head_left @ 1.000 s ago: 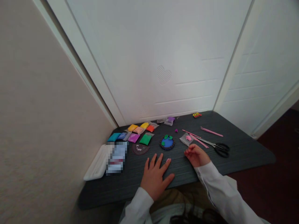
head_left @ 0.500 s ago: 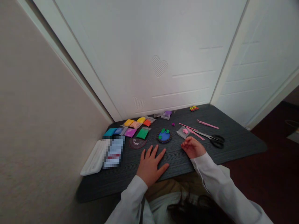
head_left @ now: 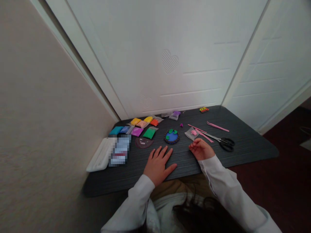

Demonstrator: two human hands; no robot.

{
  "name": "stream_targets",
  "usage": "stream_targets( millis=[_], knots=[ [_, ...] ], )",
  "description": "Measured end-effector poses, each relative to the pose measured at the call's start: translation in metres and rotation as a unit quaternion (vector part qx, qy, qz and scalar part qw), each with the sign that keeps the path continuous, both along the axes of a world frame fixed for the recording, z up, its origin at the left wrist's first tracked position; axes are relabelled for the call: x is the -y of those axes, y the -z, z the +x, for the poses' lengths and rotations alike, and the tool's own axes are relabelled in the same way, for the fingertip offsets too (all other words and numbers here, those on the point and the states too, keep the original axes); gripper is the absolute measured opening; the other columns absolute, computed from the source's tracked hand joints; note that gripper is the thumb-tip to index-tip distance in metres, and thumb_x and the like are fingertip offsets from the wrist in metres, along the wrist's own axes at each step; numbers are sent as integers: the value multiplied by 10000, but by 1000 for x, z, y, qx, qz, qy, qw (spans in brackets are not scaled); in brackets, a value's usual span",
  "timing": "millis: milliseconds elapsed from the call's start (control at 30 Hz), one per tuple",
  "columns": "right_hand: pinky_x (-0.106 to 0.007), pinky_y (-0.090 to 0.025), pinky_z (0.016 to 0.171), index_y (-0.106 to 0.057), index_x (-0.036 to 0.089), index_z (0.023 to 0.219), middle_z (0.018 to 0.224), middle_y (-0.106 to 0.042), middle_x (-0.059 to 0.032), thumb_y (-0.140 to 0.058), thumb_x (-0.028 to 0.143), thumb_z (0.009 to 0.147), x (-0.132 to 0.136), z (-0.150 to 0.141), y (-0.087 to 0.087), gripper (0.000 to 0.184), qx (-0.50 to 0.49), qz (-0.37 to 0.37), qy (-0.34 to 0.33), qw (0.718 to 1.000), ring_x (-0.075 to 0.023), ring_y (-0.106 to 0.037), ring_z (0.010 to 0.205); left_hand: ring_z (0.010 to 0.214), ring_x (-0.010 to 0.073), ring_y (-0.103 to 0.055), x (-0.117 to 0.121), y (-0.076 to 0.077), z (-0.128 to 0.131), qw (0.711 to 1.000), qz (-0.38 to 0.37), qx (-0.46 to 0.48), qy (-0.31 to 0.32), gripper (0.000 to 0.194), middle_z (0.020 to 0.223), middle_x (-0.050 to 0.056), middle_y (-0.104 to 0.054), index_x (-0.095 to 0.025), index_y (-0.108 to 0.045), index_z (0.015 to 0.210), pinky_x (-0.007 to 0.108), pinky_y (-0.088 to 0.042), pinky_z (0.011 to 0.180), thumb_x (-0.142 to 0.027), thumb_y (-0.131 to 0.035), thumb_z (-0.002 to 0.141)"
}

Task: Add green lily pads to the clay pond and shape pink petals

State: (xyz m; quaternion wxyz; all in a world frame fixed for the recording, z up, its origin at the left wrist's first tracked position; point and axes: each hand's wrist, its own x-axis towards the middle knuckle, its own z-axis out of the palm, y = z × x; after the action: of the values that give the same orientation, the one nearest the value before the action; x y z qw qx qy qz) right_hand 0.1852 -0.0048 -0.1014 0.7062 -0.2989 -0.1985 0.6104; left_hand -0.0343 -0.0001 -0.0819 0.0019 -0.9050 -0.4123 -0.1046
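My left hand [head_left: 159,164] lies flat on the dark tabletop with its fingers spread, holding nothing. Just beyond its fingertips sits a round clay pond [head_left: 172,137], blue with a dark brown rim and green leaf-like pieces. My right hand [head_left: 202,149] hovers over or rests on the table, fingers curled together in a pinch; whatever is between them is hidden. Close to those fingers lies a small clear bag [head_left: 190,134] with a lump of pink clay [head_left: 193,132] on it. Pink tools [head_left: 205,136] and black-handled scissors [head_left: 226,143] lie right of the bag.
Several coloured clay packets, including a green one [head_left: 149,132], lie at the left. A dark protractor-like piece [head_left: 143,143] is near them. A white tray [head_left: 99,158] lies at the left edge. Pink tweezers [head_left: 218,126] and a yellow-and-red item [head_left: 204,110] are at the right.
The camera view has tilted slightly, so the table's things sit a little higher in the picture. Both hands keep nearly the same pose and place.
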Motion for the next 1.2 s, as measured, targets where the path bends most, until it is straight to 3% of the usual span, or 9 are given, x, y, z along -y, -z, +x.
stream_targets(
  millis=[100,267,433,600,767,933,1100,1200],
  knots=[
    [-275,-467,621,-549,188,569,505,-561,28,-506,49,523,0,0,0,153,0,-1,2,1000,-96,-543,538,1232,256,-279,-1,1,1,999,10,7,-39,525,1340,47,-358,-279,-323,1280,468,-204,995,-516,-274,814],
    [-274,-466,617,-549,184,560,498,-557,25,-503,44,517,0,-1,-1,153,3,-4,1,1000,-96,-542,536,1232,249,-279,0,0,1,1000,0,-6,20,503,1332,14,-370,-348,-332,1259,470,-204,993,-542,-294,797],
    [-266,-464,631,-549,186,556,489,-550,26,-501,49,519,0,-1,-1,150,3,-7,4,1000,-89,-538,536,1221,257,-293,-2,2,1,998,18,14,-64,535,1325,62,-374,-265,-355,1265,452,-224,987,-530,-275,807],
    [-253,-463,622,-554,190,546,491,-552,33,-509,52,499,1,-2,-3,152,7,-11,7,1000,-85,-535,535,1226,243,-287,0,2,0,1000,4,-1,8,490,1325,11,-377,-361,-351,1246,462,-203,993,-546,-284,797],
    [-276,-465,612,-543,200,552,496,-548,39,-515,63,506,1,-3,-5,147,8,-7,10,1000,-93,-529,529,1225,255,-285,1,2,1,998,19,16,-56,546,1323,55,-377,-280,-337,1272,448,-215,991,-545,-276,799],
    [-278,-463,614,-547,199,562,500,-551,40,-512,55,511,1,-2,-3,156,10,-4,9,1000,-93,-531,535,1221,249,-295,2,2,1,1000,13,10,-6,503,1320,18,-385,-344,-354,1248,459,-206,992,-548,-299,791],
    [-281,-463,639,-553,204,591,519,-560,38,-508,63,532,1,-1,3,160,11,3,13,1000,-93,-541,557,1213,263,-304,2,2,2,997,24,32,-65,537,1312,64,-394,-263,-362,1261,453,-219,986,-528,-314,795],
    [-291,-462,635,-549,205,588,516,-555,39,-508,63,530,0,-1,4,159,12,2,15,1000,-96,-537,541,1215,259,-303,3,2,1,999,17,23,-25,493,1315,34,-394,-321,-372,1242,468,-207,986,-522,-326,795]
  ],
)
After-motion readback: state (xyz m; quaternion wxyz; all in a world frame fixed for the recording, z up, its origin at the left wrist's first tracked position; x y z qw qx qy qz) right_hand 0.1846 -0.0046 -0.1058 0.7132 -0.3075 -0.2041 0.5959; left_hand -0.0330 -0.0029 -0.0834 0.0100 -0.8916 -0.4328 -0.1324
